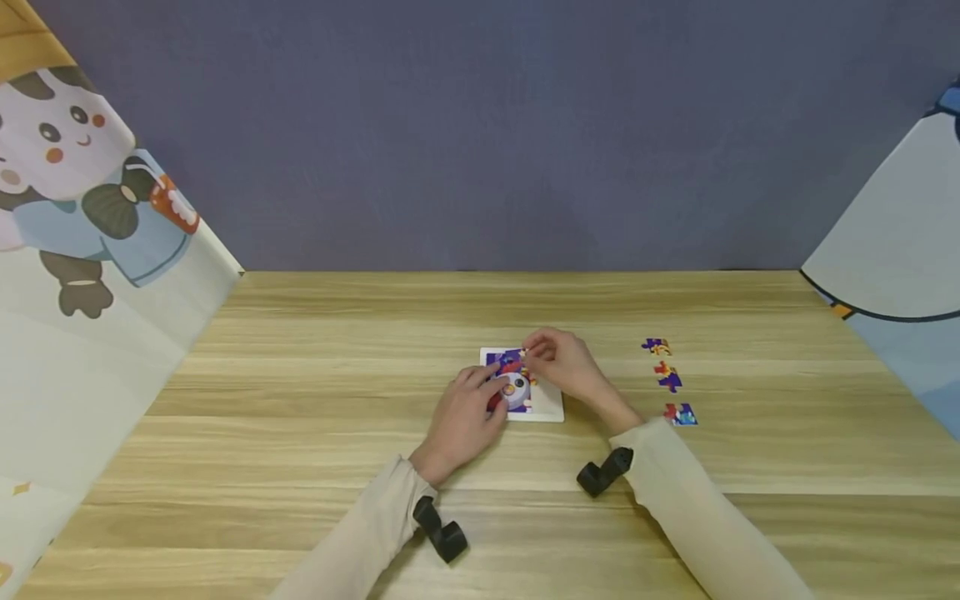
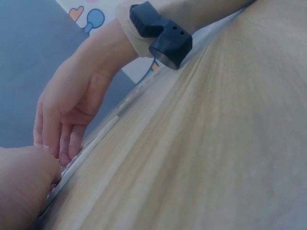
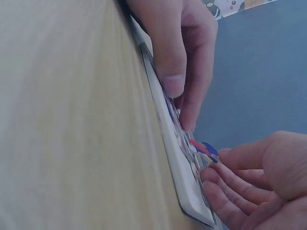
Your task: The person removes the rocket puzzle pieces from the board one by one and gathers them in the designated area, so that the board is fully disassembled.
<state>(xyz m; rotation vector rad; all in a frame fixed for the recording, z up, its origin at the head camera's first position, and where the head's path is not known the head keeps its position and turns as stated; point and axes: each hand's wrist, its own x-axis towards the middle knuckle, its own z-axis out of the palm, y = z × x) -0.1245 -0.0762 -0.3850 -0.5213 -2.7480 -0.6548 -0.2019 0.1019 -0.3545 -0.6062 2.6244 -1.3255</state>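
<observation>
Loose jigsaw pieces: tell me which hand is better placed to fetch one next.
Probably the right hand, once it releases the jigsaw piece it pinches: it is nearer the three loose pieces. The left hand rests on the puzzle tray, farther away.

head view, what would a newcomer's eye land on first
Probably the big cartoon figure on the left-hand panel. Next, near the middle of the wooden table, the colourful puzzle in its white tray, where the left grip rests and the right grip pinches a piece. Then three loose pieces in a rough column right of the tray.
</observation>
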